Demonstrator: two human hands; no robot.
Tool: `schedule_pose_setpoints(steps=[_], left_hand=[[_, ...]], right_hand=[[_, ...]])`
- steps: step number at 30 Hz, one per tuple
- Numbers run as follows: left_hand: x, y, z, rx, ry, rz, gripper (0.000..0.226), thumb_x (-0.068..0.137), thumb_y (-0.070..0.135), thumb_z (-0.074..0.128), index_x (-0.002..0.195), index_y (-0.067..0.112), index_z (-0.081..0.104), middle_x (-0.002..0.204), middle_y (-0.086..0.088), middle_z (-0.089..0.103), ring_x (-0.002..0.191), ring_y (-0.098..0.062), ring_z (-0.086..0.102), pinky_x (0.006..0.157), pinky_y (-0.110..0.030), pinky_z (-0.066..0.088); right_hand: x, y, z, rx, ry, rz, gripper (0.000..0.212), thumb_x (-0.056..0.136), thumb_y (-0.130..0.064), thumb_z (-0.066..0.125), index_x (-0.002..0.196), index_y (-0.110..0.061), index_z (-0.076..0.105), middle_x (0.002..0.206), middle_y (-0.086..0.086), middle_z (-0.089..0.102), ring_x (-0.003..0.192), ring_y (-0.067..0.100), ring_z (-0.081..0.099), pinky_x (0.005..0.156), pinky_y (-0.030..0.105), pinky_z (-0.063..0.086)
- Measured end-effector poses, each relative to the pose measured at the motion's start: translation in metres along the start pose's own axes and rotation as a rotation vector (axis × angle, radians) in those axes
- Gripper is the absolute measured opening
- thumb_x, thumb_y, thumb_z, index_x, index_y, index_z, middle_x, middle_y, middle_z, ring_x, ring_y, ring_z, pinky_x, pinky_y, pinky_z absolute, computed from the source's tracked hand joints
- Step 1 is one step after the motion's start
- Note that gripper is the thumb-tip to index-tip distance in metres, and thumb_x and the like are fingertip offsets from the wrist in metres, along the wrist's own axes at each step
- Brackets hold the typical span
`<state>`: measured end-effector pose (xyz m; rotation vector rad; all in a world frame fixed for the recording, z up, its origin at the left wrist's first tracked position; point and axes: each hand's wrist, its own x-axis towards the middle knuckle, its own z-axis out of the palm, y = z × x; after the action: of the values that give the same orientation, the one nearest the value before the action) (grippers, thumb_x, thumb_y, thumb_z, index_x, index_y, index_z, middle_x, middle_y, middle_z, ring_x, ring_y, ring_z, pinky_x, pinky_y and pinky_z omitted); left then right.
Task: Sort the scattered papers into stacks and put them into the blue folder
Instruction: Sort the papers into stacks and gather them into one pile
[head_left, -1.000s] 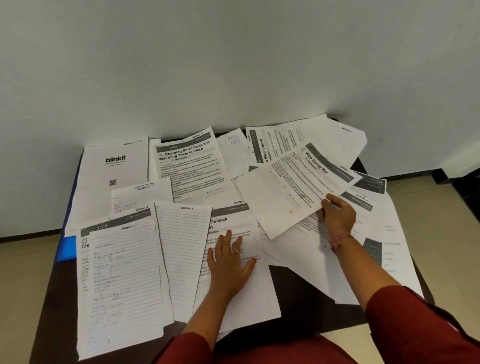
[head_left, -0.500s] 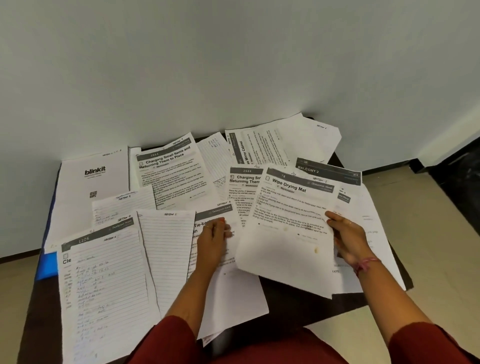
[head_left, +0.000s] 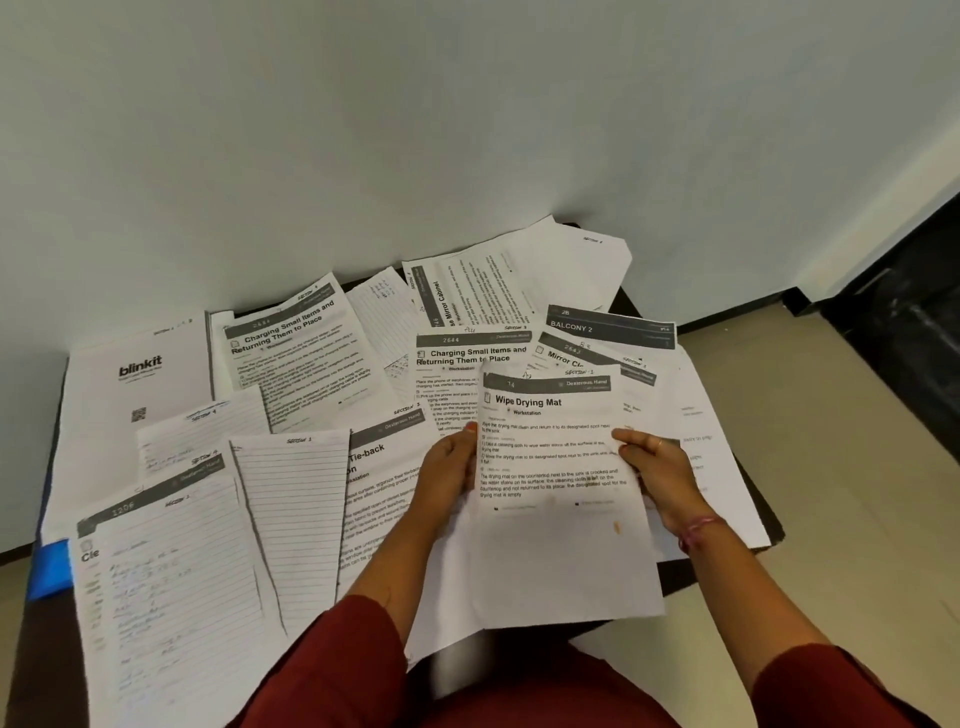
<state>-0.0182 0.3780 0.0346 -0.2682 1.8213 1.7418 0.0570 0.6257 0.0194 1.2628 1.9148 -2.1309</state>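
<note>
Both arms reach up from the bottom. The left hand (head_left: 448, 467) and right hand (head_left: 655, 462) pinch the "Wipe Drying Mat" paper (head_left: 558, 499) by its sides, right of middle.

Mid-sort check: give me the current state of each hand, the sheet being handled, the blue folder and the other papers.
Left hand: grips the sheet's left edge.
Right hand: grips its right edge.
Wipe Drying Mat sheet: held up, facing the camera.
Blue folder: mostly buried under papers, one corner showing.
Other papers: scattered, overlapping, unsorted on the table.
</note>
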Motion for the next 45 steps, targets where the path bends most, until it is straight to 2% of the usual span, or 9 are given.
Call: schedule_pose_setpoints(steps=[5, 9, 13, 21, 24, 28, 30, 38, 45], left_hand=[[0.005, 0.002, 0.013, 0.012, 0.033, -0.028, 0.032, 0.098, 0.039, 0.051, 0.104, 0.013, 0.069, 0.102, -0.006, 0.073, 0.089, -0.019, 0.069, 0.081, -0.03, 0.054], [0.008, 0.0, 0.023, 0.118, 0.049, -0.006, 0.02, 0.094, 0.004, 0.056, 0.112, 0.005, 0.063, 0.099, 0.0, 0.07, 0.092, -0.014, 0.067, 0.072, -0.015, 0.053], [0.01, 0.004, 0.034, 0.133, 0.122, 0.007, 0.017, 0.094, -0.001, 0.05, 0.106, 0.007, 0.059, 0.091, 0.0, 0.064, 0.082, -0.011, 0.061, 0.057, -0.006, 0.047], [0.016, 0.003, 0.04, 0.118, 0.191, 0.006, 0.018, 0.095, -0.003, 0.049, 0.108, 0.004, 0.058, 0.089, 0.0, 0.063, 0.077, -0.008, 0.058, 0.052, -0.005, 0.046], [0.015, 0.002, 0.036, 0.111, 0.234, -0.004, 0.014, 0.094, -0.001, 0.05, 0.101, 0.007, 0.058, 0.086, 0.0, 0.063, 0.075, -0.011, 0.059, 0.056, -0.011, 0.05], [0.013, -0.005, 0.021, 0.092, 0.287, -0.051, 0.013, 0.091, 0.002, 0.052, 0.094, 0.01, 0.062, 0.09, -0.006, 0.068, 0.083, -0.023, 0.063, 0.08, -0.041, 0.054], [0.01, -0.008, 0.012, 0.078, 0.328, -0.064, 0.013, 0.091, 0.003, 0.052, 0.099, 0.007, 0.061, 0.093, -0.007, 0.069, 0.083, -0.022, 0.064, 0.077, -0.039, 0.054], [0.007, -0.009, -0.018, 0.027, 0.433, -0.049, 0.013, 0.092, 0.005, 0.052, 0.101, 0.006, 0.061, 0.095, -0.005, 0.069, 0.085, -0.021, 0.066, 0.072, -0.032, 0.056], [0.013, -0.007, -0.032, 0.021, 0.458, -0.066, 0.011, 0.091, 0.006, 0.053, 0.095, 0.012, 0.061, 0.097, -0.006, 0.07, 0.092, -0.027, 0.067, 0.084, -0.046, 0.056]], right_hand=[[0.007, 0.003, -0.013, -0.06, 0.039, -0.05, 0.02, 0.094, -0.004, 0.053, 0.1, -0.018, 0.066, 0.098, 0.006, 0.066, 0.079, 0.017, 0.063, 0.055, 0.023, 0.05], [0.019, 0.002, -0.024, -0.144, 0.025, -0.082, 0.018, 0.092, -0.002, 0.056, 0.107, -0.009, 0.062, 0.086, 0.003, 0.062, 0.081, 0.017, 0.06, 0.066, 0.028, 0.051], [0.031, -0.008, -0.033, -0.243, 0.065, -0.111, 0.025, 0.09, -0.013, 0.062, 0.114, -0.014, 0.058, 0.104, 0.003, 0.065, 0.101, 0.026, 0.062, 0.091, 0.043, 0.053], [0.039, -0.02, -0.031, -0.467, 0.12, -0.26, 0.029, 0.094, -0.012, 0.056, 0.123, -0.011, 0.054, 0.124, 0.006, 0.058, 0.11, 0.023, 0.055, 0.095, 0.039, 0.049], [0.036, -0.015, -0.021, -0.532, 0.072, -0.36, 0.029, 0.092, -0.005, 0.057, 0.12, -0.007, 0.057, 0.122, 0.009, 0.059, 0.107, 0.019, 0.052, 0.095, 0.032, 0.045], [0.034, -0.011, -0.002, -0.548, 0.045, -0.445, 0.025, 0.093, -0.005, 0.055, 0.117, -0.003, 0.06, 0.117, 0.009, 0.061, 0.104, 0.015, 0.054, 0.09, 0.02, 0.041], [0.037, -0.009, 0.008, -0.549, 0.033, -0.478, 0.023, 0.093, -0.003, 0.054, 0.115, 0.0, 0.061, 0.115, 0.012, 0.063, 0.101, 0.015, 0.055, 0.084, 0.01, 0.039], [0.058, -0.012, 0.039, -0.906, -0.086, -0.595, 0.047, 0.089, -0.024, 0.039, 0.131, -0.01, 0.056, 0.139, 0.009, 0.052, 0.129, 0.03, 0.045, 0.105, 0.047, 0.039], [0.072, -0.007, 0.049, -1.293, -0.182, -0.594, 0.045, 0.101, -0.033, 0.039, 0.146, -0.027, 0.036, 0.156, -0.007, 0.026, 0.147, 0.018, 0.015, 0.114, 0.044, 0.018]])
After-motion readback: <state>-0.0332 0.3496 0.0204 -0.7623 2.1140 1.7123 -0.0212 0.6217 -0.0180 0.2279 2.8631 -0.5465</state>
